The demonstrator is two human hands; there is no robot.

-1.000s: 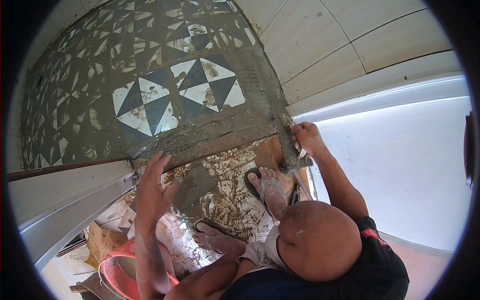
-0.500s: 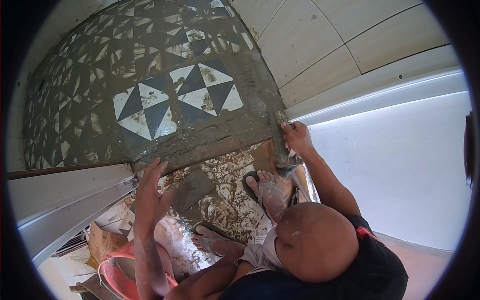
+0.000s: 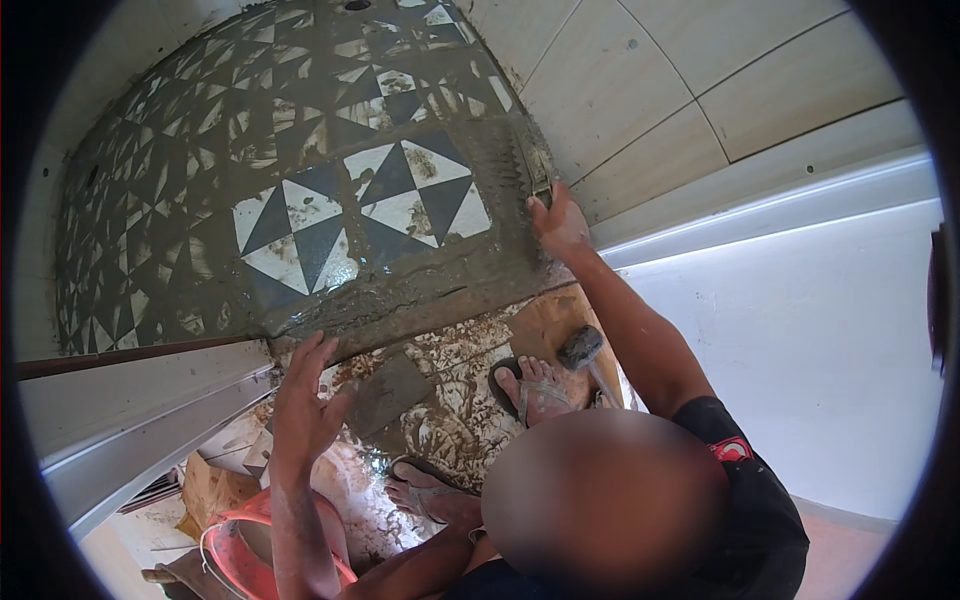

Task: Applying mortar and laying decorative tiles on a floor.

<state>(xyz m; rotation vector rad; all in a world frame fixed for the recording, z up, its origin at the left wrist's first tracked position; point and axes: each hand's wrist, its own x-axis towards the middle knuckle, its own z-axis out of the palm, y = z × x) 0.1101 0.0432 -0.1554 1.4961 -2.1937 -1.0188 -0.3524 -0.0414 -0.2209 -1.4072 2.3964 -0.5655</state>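
Observation:
My right hand [image 3: 562,226] is closed round a notched trowel [image 3: 541,184], its blade low over the wet grey mortar [image 3: 507,165] along the right wall. Ridged comb marks show in the mortar beside the blade. To the left of it lie two patterned tiles, one dark and white tile [image 3: 421,192] near the trowel and another tile [image 3: 296,238] further left. Both are smeared with mortar. My left hand [image 3: 310,395] is open with fingers apart, holding nothing, above the floor near the left door frame.
A rubber mallet [image 3: 580,348] stands by my right foot. A red bucket [image 3: 236,562] sits at lower left near my left forearm. Mortar-smeared tiles [image 3: 165,190] cover the far floor. A white door frame [image 3: 150,400] borders the left, a tiled wall [image 3: 640,110] the right.
My right hand has moved forward along the right wall with the trowel, leaving comb ridges in the mortar. The mallet now shows more fully. My left hand has barely moved.

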